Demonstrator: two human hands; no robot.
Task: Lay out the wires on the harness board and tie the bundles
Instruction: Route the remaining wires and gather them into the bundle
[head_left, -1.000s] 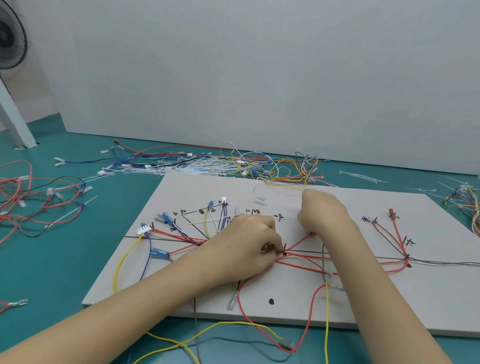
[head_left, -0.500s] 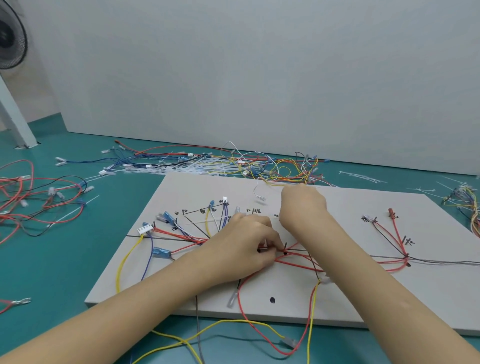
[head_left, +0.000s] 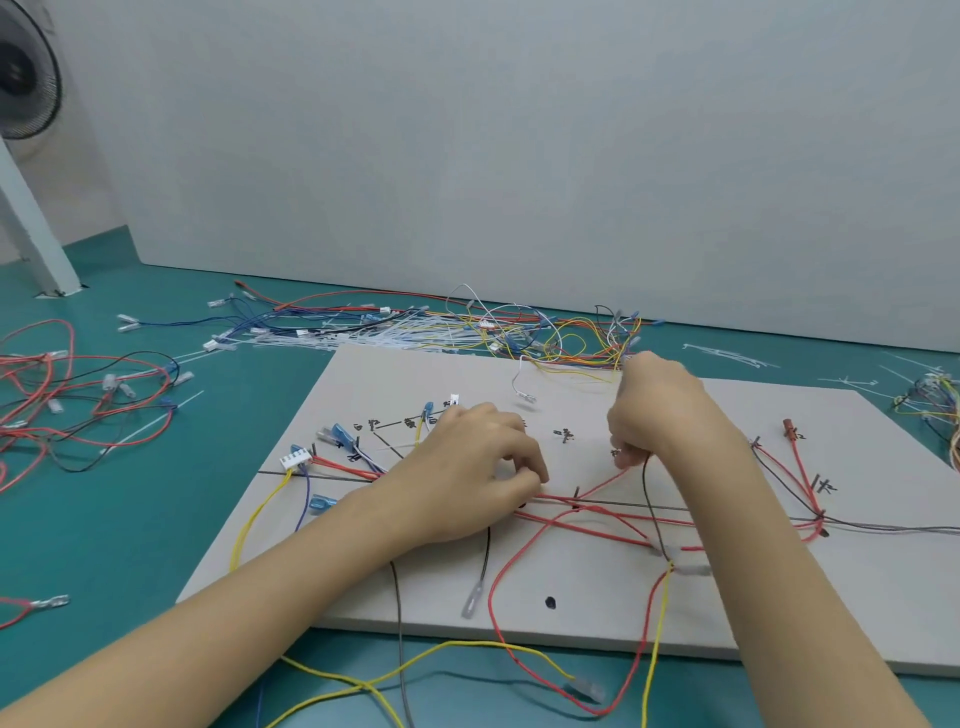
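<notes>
Board markings (head_left: 565, 435) too small; fan (head_left: 23, 78) cut off.

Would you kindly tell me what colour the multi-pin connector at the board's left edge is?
White: the multi-pin connector, clearest in the head view.

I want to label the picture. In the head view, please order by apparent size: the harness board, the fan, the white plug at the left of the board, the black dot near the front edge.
1. Harness board, largest by far.
2. Fan, cut off by the frame and farther away, so its true size is unsure.
3. White plug.
4. Black dot, smallest.
</notes>
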